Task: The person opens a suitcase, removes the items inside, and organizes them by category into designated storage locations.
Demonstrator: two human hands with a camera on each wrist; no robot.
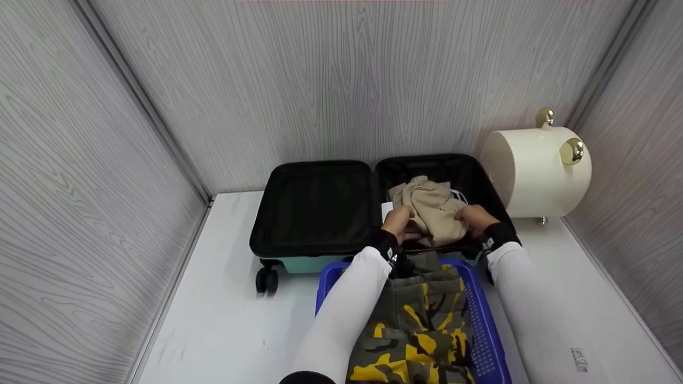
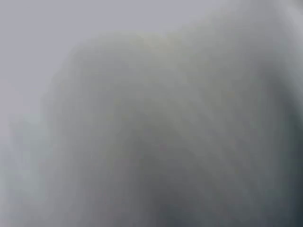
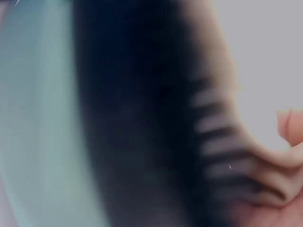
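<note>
An open suitcase (image 1: 315, 208) with a black lining and a mint green shell lies flat on the white floor. A crumpled beige garment (image 1: 432, 208) sits in its right half. My left hand (image 1: 403, 223) grips the garment's left side and my right hand (image 1: 475, 217) grips its right side, both with fingers curled into the cloth. The left wrist view is a grey blur. Only a blurred green shell (image 3: 38, 118), a dark rim and a fingertip (image 3: 289, 126) show in the right wrist view.
A blue plastic basket (image 1: 488, 330) holding camouflage clothing (image 1: 416, 325) stands just in front of the suitcase, between my arms. A cream cylindrical case (image 1: 533, 170) with gold knobs stands at the back right. Grey wood-grain walls close in on three sides.
</note>
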